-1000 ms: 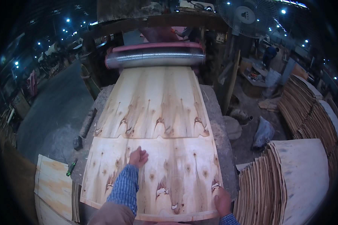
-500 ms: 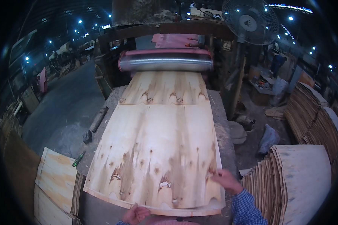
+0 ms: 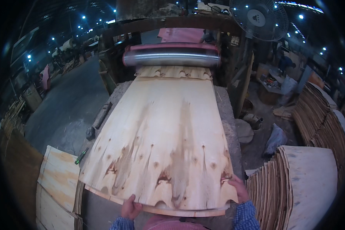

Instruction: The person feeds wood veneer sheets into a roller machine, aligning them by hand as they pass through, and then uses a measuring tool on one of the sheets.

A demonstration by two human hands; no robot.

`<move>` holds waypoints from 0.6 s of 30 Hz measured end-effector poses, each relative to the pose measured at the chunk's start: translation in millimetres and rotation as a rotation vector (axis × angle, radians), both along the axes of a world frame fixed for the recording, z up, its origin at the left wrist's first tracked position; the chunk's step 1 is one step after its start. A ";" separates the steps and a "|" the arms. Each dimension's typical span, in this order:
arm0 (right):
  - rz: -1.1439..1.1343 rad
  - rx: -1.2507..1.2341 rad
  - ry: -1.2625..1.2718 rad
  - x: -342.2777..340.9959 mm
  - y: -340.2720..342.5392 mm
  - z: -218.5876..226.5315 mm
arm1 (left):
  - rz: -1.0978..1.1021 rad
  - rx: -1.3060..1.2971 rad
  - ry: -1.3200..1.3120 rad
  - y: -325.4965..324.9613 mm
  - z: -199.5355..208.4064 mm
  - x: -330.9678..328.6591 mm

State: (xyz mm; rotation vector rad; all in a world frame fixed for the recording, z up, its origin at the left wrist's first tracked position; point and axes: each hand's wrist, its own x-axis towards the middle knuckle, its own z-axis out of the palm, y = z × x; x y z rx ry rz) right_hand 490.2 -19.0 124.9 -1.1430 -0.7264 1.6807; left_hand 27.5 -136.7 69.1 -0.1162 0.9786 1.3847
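A large pale wood veneer sheet (image 3: 168,126), with knots and torn brown patches, lies in front of me on a low stack of similar sheets. My left hand (image 3: 131,207) pinches its near edge left of centre, thumb on top and the other fingers mostly hidden. At the near right corner, my right hand (image 3: 238,188) is closed on the sheet's side edge. Another veneer sheet (image 3: 172,72) meets its far end and runs under a shiny metal roller (image 3: 171,57) with pink edges.
Veneer stacks stand at the near left (image 3: 59,176) and right (image 3: 312,176). A green-handled tool (image 3: 81,156) lies on the table's left edge. A caged fan (image 3: 258,19) hangs at the upper right. Beyond the roller there is a pink sheet (image 3: 182,35).
The farther sheet has gone deeper under the roller, and the nearer sheet has slid away from me. My left hand has closed on the near edge; my right stays at the right edge.
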 end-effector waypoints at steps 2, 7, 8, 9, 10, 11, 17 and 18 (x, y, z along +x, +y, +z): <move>0.019 0.053 -0.008 3.9 -14.5 38.8 | 0.012 0.016 0.006 -34.1 2.4 6.3; -0.057 0.113 0.010 -8.4 2.1 86.3 | 0.069 0.013 0.078 -15.9 5.9 5.5; -0.054 0.116 0.052 -7.1 20.9 77.2 | 0.090 -0.005 0.009 12.3 29.0 7.6; -0.048 0.124 0.099 -4.7 44.6 61.5 | 0.033 0.038 0.061 34.3 35.7 1.6; -0.036 0.131 0.147 -4.9 59.7 50.5 | -0.019 0.080 0.114 55.3 35.9 -6.3; -0.195 0.142 0.228 -17.3 66.1 45.4 | -0.016 0.083 0.122 71.1 38.8 -10.3; -0.111 0.196 -0.784 -16.0 3.2 -78.1 | -0.008 0.134 0.258 169.3 46.2 1.9; 0.008 0.450 -1.250 -29.2 -15.2 -84.1 | -0.007 0.142 0.279 190.8 40.5 5.4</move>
